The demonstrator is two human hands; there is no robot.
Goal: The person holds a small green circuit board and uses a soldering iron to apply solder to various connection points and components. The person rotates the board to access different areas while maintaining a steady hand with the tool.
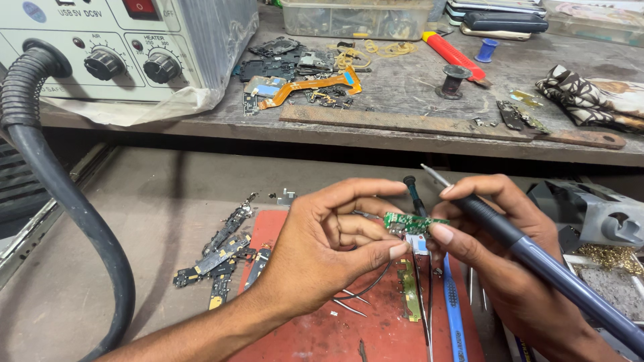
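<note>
I note left hand (322,248) fingers clamped on green circuit board (410,222), long axis level; right hand (496,255) fingers grip soldering iron (537,258), tip just above-right.

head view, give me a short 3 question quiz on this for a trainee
1. True or false: the small green circuit board lies flat on the red mat.
2. Which hand holds the soldering iron? A) left hand B) right hand C) neither
3. Fill in: the loose dark phone parts lie to the ___ of the red mat in the picture.

Key
1. False: both hands pinch the board between their fingertips, above the mat.
2. B: the iron's grip rests in the right hand with its tip pointing up and away from the board.
3. Left.
</note>
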